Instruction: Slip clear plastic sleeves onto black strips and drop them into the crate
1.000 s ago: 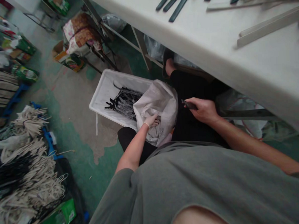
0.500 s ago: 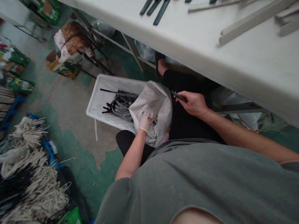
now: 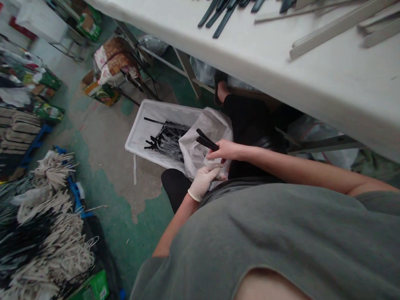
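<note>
My right hand (image 3: 228,150) is bare and closed round the ends of a few black straps (image 3: 206,139), which stick out to the left over the whitish sack (image 3: 215,120). My left hand (image 3: 203,181), in a pale thin glove, lies just below with its fingers pinched together close to the right fingertips. Whatever it grips, if anything, is hidden. The sack rests in my lap against a white plastic bin (image 3: 135,135). In the bin lies a bundle of black straps (image 3: 169,140).
The white table (image 3: 248,46) runs along the upper right, bearing dark strips (image 3: 225,18) and beige strips (image 3: 327,31). A stool with a patterned cushion (image 3: 116,60) stands beyond the bin. Heaps of beige cords (image 3: 58,249) lie at the lower left.
My left hand has come out of the sack toward my body. My right hand has moved left with the black straps, so both hands are now close together. The view has shifted slightly.
</note>
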Motion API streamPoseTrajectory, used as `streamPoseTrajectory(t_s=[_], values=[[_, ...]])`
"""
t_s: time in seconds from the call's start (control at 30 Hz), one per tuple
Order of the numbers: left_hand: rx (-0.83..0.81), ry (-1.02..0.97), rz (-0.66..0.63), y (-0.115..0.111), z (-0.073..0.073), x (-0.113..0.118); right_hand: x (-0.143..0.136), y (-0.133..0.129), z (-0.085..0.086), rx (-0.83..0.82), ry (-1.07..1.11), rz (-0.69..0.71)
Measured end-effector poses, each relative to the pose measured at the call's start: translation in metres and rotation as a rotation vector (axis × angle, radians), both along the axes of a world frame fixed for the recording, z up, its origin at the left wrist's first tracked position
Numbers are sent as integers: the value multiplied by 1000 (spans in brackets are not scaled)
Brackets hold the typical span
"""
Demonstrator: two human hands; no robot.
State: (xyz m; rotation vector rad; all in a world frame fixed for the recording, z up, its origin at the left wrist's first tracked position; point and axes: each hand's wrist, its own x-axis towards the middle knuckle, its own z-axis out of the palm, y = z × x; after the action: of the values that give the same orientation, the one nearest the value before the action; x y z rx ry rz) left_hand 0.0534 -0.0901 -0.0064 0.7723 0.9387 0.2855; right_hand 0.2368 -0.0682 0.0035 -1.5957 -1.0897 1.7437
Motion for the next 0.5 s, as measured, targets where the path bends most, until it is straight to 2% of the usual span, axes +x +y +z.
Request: streamPoseTrajectory(t_s=[0.13, 0.33, 0.4, 0.5], values=[[-53, -27, 52, -6, 1, -2, -14, 1, 4, 66, 25, -85], [106, 165, -1, 3, -5, -11, -9, -4, 8, 50, 174, -120], [113, 149, 80, 9, -5, -15, -5, -10, 5, -2, 305, -94], [59, 88, 318, 24, -1, -20, 1, -23, -2, -62, 443, -101]])
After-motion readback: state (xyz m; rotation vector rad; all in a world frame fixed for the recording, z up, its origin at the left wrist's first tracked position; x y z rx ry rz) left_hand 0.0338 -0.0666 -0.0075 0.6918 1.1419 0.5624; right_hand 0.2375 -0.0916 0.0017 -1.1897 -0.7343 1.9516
